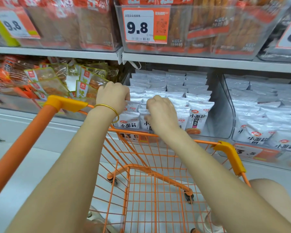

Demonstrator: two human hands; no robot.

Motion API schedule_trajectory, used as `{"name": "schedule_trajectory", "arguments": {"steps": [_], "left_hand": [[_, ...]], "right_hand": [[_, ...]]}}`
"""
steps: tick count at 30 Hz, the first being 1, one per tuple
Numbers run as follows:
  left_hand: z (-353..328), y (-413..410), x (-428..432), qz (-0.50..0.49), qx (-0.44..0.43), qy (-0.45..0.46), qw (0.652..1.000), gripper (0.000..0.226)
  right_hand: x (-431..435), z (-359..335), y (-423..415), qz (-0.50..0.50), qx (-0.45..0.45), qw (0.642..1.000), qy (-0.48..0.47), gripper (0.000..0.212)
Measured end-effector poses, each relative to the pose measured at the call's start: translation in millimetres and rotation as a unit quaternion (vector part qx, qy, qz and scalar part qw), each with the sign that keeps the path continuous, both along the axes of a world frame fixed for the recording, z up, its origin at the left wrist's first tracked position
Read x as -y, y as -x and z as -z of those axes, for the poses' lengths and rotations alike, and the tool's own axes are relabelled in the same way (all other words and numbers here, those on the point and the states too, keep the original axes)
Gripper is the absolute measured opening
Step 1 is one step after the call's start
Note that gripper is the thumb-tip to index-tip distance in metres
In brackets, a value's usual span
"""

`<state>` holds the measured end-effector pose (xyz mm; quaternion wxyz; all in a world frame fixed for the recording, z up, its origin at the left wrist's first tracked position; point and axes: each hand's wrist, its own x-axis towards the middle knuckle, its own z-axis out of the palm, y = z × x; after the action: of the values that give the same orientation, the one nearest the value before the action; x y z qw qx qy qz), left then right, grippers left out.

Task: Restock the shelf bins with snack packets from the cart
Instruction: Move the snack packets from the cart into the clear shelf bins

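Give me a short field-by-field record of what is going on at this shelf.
Left hand: fingers curled on white foil snack packets
Right hand: also grips those packets
Bin: clear plastic shelf bin, rows of packets inside
Cart: orange wire shopping cart, below both forearms
Upper shelf: orange-and-white price tag reading 9.8

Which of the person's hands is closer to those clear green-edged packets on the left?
Left. The left hand is right beside the green-edged packets, at the left edge of the white packets; the right hand sits farther right, gripping packets mid-row.
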<state>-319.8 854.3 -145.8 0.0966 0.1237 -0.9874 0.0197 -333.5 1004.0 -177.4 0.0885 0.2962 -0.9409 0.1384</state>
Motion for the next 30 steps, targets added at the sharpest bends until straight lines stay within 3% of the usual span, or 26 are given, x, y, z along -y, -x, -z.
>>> {"name": "schedule_trajectory", "arguments": {"steps": [4,8,10,14,21,26,30], "left_hand": [[5.5,-6.9,-2.0,-0.004,0.027,-0.023,0.999,0.016],[6.8,-16.5,-2.0,-0.001,0.029,-0.162,0.986,0.028],[-1.1,-19.3,-2.1,0.000,0.075,-0.211,0.975,0.027],[0.5,-18.4,-5.1,0.031,0.161,-0.116,0.980,0.035],[14.1,-12.4,3.0,0.055,0.078,-0.036,0.995,0.038],[4.6,-13.7,-6.9,0.037,0.044,0.007,0.998,0.048],[12.2,-14.2,-10.5,0.047,0.073,0.051,0.995,0.045]], "right_hand": [[3.7,4.0,-3.9,-0.005,-0.007,0.999,0.034,0.022],[1.4,0.8,-0.7,-0.004,0.003,1.000,0.015,0.029],[-0.5,-3.4,3.5,-0.001,0.021,1.000,-0.023,0.033],[-0.8,-8.6,11.1,-0.006,0.038,0.997,-0.071,0.029],[5.1,0.6,14.8,-0.001,0.006,0.999,-0.042,0.013],[7.8,6.6,14.6,0.020,-0.011,1.000,0.013,0.014],[4.7,4.9,12.6,-0.003,-0.015,0.999,-0.034,0.012]]}}
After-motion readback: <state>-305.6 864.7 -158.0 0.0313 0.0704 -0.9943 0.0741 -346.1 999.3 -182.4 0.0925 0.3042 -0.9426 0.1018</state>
